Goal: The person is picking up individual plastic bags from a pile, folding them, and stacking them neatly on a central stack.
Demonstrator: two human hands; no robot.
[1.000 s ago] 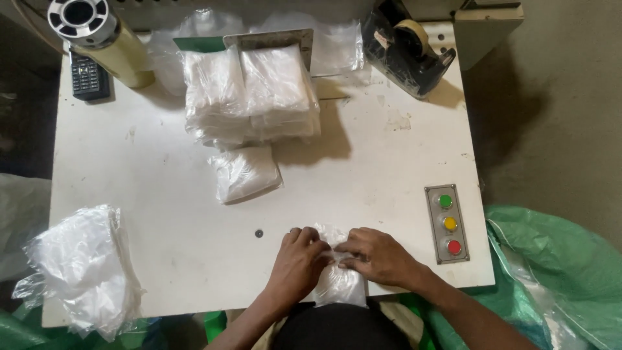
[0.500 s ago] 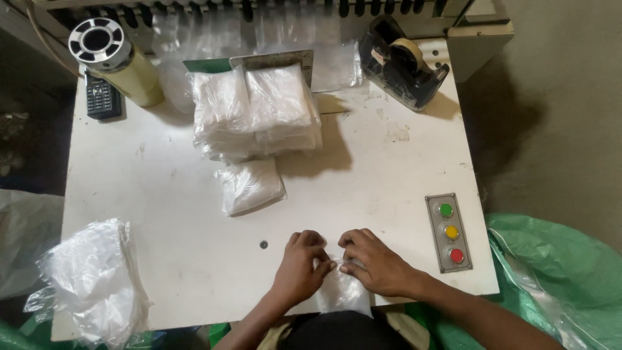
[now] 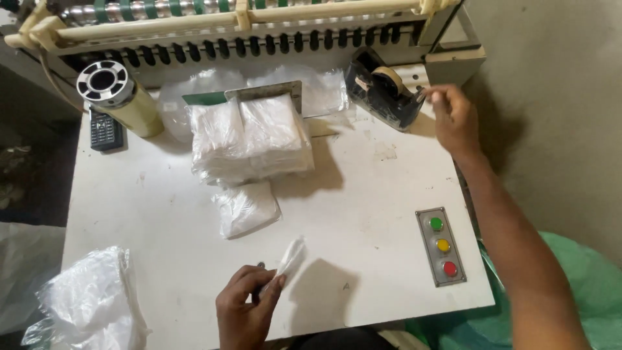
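Observation:
My left hand (image 3: 245, 311) is at the table's near edge, pinching a small folded clear plastic packet (image 3: 289, 259) that stands up from the white table (image 3: 363, 214). My right hand (image 3: 451, 116) is stretched to the far right, fingers curled at the front of a black tape dispenser (image 3: 382, 94) with a beige tape roll. Whether it grips tape I cannot tell. Two side-by-side stacks of white packed bags (image 3: 253, 136) rest mid-table, with a single packed bag (image 3: 246, 207) just in front of them.
A control panel (image 3: 441, 246) with green, yellow and red buttons is set into the table at right. A cream cylinder with a reel top (image 3: 116, 97) and a small keypad phone (image 3: 103, 129) stand far left. Loose clear bags (image 3: 91, 304) hang at near left. A sealing machine (image 3: 246, 26) spans the back.
My right hand left the packet and reached up to the tape dispenser. My left hand now holds the folded packet alone. The camera view tilted up toward the machine.

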